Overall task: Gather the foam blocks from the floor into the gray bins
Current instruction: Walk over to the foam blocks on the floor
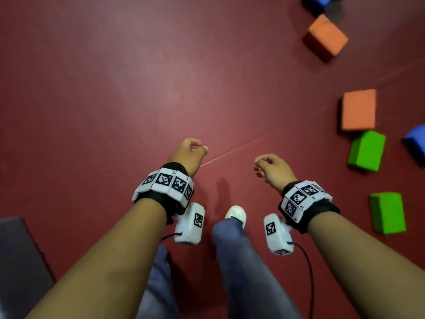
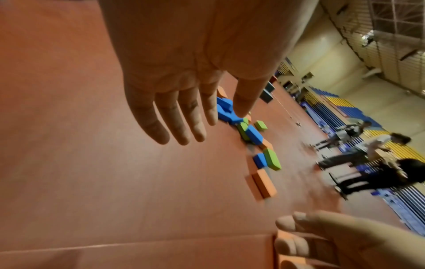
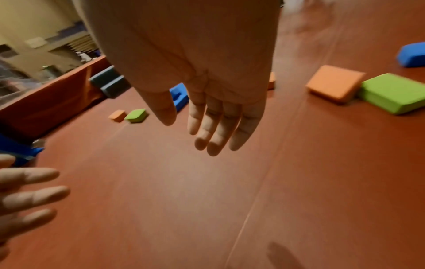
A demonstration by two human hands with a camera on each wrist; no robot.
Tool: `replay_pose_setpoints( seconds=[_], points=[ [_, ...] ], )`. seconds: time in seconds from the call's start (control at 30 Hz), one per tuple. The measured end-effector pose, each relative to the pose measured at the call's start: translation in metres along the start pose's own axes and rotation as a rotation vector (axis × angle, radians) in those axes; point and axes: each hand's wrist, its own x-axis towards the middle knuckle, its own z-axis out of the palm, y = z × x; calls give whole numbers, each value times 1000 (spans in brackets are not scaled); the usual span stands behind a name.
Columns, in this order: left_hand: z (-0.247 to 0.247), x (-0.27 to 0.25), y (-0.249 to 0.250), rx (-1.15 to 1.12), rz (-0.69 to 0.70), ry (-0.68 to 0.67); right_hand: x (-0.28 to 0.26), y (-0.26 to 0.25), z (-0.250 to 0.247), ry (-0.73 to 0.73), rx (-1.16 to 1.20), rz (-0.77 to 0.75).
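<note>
Head view: left hand (image 1: 189, 155) and right hand (image 1: 273, 168) hang empty, blocks (image 1: 358, 109) lying off to the right hand's side; wrist views: fingers (image 2: 161, 118) spread loosely, nothing held, so approach and pickup likely follow.

Top right of the head view, a blue block (image 1: 316, 2) runs off the frame, and a second blue block (image 1: 416, 143) is sliced by the right edge. A grey shape (image 1: 16, 256) at lower left is cut off too, too little showing to name it. In the left wrist view, the people (image 2: 368, 163) by the far wall smear into blur, and the left hand (image 2: 184, 72) hides part of the blue blocks behind its fingers. The right hand (image 2: 345, 243) is clipped at the bottom corner. In the right wrist view, a blue block (image 3: 411, 56) is cropped by the right edge, and the gray bin (image 3: 110, 82) sits half behind the palm.
</note>
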Motion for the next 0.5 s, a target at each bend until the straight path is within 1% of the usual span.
replay_pose_setpoints(
  seconds=[0.13, 0.23, 0.33, 0.5],
  points=[
    [118, 23, 87, 53, 48, -109, 33, 53, -125, 120, 100, 121],
    [183, 35, 144, 119, 78, -173, 53, 77, -195, 179, 174, 185],
    [231, 52, 192, 214, 116, -240, 74, 87, -245, 230, 276, 219],
    [292, 94, 256, 318, 154, -310, 113, 91, -297, 304, 445, 285]
  ],
)
